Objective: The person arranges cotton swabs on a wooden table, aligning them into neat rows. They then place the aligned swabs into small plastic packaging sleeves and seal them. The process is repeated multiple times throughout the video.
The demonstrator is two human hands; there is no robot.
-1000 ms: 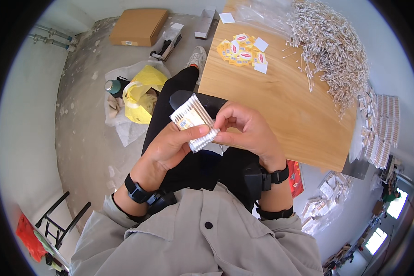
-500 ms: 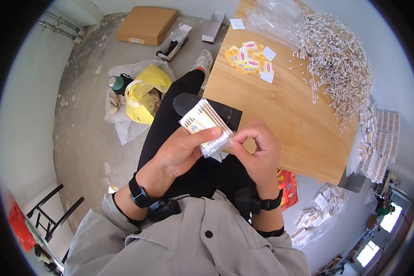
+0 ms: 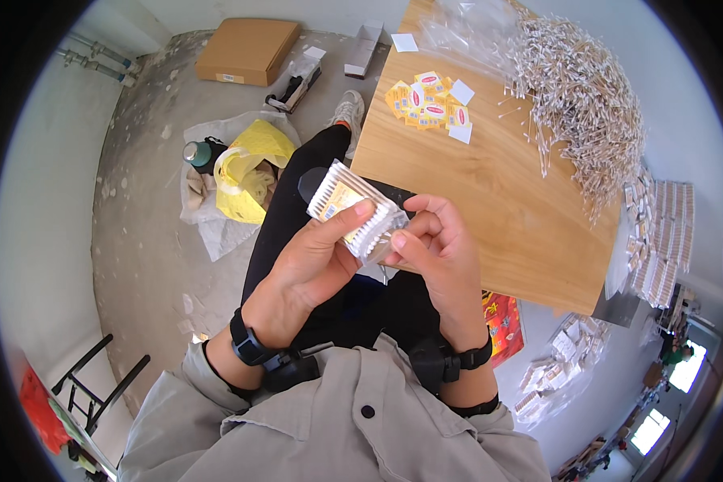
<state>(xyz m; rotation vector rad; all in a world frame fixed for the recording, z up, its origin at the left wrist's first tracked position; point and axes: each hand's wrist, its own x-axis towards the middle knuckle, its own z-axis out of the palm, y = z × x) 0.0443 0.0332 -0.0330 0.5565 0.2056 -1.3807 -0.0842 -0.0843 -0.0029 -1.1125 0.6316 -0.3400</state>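
My left hand (image 3: 317, 257) grips a clear packet of cotton swabs (image 3: 355, 210) over my lap, thumb across it. My right hand (image 3: 438, 245) pinches its near end (fingers curled), beside the wooden table (image 3: 498, 209)

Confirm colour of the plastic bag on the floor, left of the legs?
Yellow: the plastic bag, clearest in the head view.

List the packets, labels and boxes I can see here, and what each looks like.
Clear packet of cotton swabs: held in both hands, yellow card inside.
Yellow, red and white labels: scattered on the wooden table.
Flat brown cardboard box: on the floor.
Yellow plastic bag: on the floor.
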